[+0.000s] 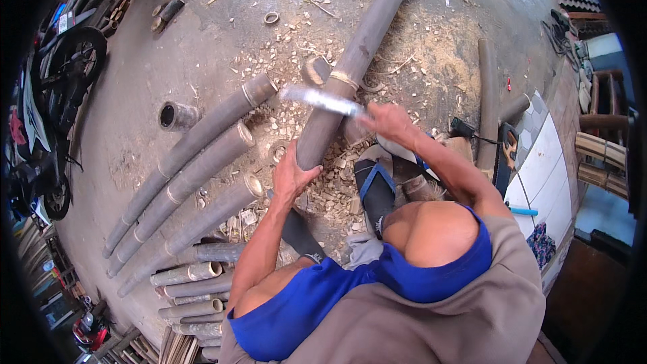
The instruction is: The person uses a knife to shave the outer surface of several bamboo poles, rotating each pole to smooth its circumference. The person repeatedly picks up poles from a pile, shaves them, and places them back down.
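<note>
A long, dark bamboo pole (pixel 369 37) slants from the far edge down toward my feet. My left hand (pixel 291 174) is closed round its near end, the thumb lying across the cut end. In my right hand (pixel 389 123) is a machete-like knife (pixel 322 101), its pale blade smeared by motion. The blade crosses over the pole just below a light-coloured node ring (pixel 344 79); whether it touches the pole I cannot tell. My fingers hide the knife's handle.
Several cut bamboo poles (pixel 202 148) lie to the left, with shorter pieces (pixel 192 273) stacked nearer me. Wood chips (pixel 286 54) litter the concrete floor. A handsaw (pixel 507 152) lies at the right beside pale tiles (pixel 539 162). A motorcycle (pixel 74 61) stands far left.
</note>
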`<state>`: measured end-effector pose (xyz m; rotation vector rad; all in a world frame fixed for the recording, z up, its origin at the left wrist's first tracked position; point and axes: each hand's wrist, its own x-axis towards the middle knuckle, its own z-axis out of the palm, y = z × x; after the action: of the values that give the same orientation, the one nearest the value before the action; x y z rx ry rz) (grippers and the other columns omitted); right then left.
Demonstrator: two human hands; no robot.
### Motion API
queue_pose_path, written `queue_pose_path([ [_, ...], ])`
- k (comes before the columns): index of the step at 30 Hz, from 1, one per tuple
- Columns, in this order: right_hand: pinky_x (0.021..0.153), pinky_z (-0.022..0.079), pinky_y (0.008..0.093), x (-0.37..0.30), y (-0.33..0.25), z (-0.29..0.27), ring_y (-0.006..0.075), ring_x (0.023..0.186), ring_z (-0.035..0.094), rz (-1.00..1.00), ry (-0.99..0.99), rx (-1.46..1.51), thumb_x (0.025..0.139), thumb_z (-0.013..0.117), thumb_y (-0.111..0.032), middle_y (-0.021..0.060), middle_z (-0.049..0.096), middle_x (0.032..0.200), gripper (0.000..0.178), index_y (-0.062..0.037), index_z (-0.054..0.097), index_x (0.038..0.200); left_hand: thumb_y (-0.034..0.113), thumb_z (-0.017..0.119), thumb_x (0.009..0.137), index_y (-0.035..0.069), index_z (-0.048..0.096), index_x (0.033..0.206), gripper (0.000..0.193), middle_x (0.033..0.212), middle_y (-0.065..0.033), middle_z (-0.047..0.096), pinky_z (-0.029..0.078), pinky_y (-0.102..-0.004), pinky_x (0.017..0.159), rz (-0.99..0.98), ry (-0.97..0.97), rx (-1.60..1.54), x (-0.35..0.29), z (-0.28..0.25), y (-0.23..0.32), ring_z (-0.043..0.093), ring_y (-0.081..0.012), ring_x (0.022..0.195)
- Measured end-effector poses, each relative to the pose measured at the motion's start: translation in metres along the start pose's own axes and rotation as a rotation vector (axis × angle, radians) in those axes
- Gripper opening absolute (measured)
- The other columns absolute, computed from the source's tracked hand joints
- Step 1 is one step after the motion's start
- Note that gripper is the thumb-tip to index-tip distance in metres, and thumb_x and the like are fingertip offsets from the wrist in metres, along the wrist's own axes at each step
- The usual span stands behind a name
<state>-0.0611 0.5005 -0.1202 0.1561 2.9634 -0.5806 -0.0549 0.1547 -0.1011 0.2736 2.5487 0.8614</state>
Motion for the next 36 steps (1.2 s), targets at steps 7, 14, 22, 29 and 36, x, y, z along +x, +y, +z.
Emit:
queue_pose_path([
  [7, 0.071, 0.057, 0.0593, -0.012, -0.018, 0.007, 0.0507, 0.079, 0.071, -0.037, -0.024, 0.029, 0.101, 0.049, -0.072, 0.0271, 0.071, 0.08, 0.07, -0.0044, 0.065, 0.095, 0.048, 0.091, 0.068, 0.005, 0.045, 0.156, 0.108, 0.132, -0.0313, 0.067, 0.055, -0.0479, 0.101, -0.068, -0.063, -0.057, 0.006, -0.005, 0.01, 0.07, -0.0422, 0.118],
  [14, 0.071, 0.057, 0.0585, 0.01, -0.011, -0.019, 0.0486, 0.08, 0.072, 0.103, -0.032, 0.08, 0.102, 0.048, -0.071, 0.0261, 0.072, 0.082, 0.069, -0.0052, 0.068, 0.097, 0.043, 0.089, 0.07, 0.009, 0.038, 0.159, 0.109, 0.127, -0.0325, 0.066, 0.055, -0.0524, 0.099, -0.04, 0.014, 0.116, -0.009, -0.001, 0.019, 0.068, -0.0467, 0.115],
  [22, 0.077, 0.056, 0.0575, 0.023, 0.008, -0.011, 0.0479, 0.088, 0.073, 0.151, -0.063, 0.087, 0.099, 0.045, -0.076, 0.0265, 0.073, 0.087, 0.076, -0.0049, 0.07, 0.108, 0.043, 0.089, 0.069, 0.004, 0.041, 0.158, 0.108, 0.13, -0.0294, 0.068, 0.054, -0.0486, 0.103, -0.02, -0.008, -0.034, 0.001, 0.003, -0.002, 0.069, -0.0443, 0.115],
  [29, 0.072, 0.057, 0.0549, 0.012, 0.024, -0.006, 0.0468, 0.083, 0.073, 0.176, 0.004, 0.193, 0.099, 0.047, -0.076, 0.0263, 0.07, 0.082, 0.075, -0.0033, 0.066, 0.093, 0.046, 0.09, 0.067, 0.005, 0.042, 0.158, 0.11, 0.126, -0.028, 0.071, 0.054, -0.0467, 0.103, -0.043, -0.097, -0.05, -0.001, -0.011, 0.022, 0.071, -0.0423, 0.114],
  [36, 0.086, 0.055, 0.0578, 0.018, 0.032, -0.01, 0.048, 0.097, 0.072, 0.252, 0.036, 0.246, 0.101, 0.047, -0.072, 0.0277, 0.074, 0.096, 0.074, -0.0019, 0.069, 0.102, 0.045, 0.089, 0.07, 0.007, 0.041, 0.158, 0.108, 0.125, -0.0268, 0.07, 0.055, -0.05, 0.099, -0.023, 0.011, 0.052, -0.002, 0.003, 0.013, 0.07, -0.0433, 0.113],
])
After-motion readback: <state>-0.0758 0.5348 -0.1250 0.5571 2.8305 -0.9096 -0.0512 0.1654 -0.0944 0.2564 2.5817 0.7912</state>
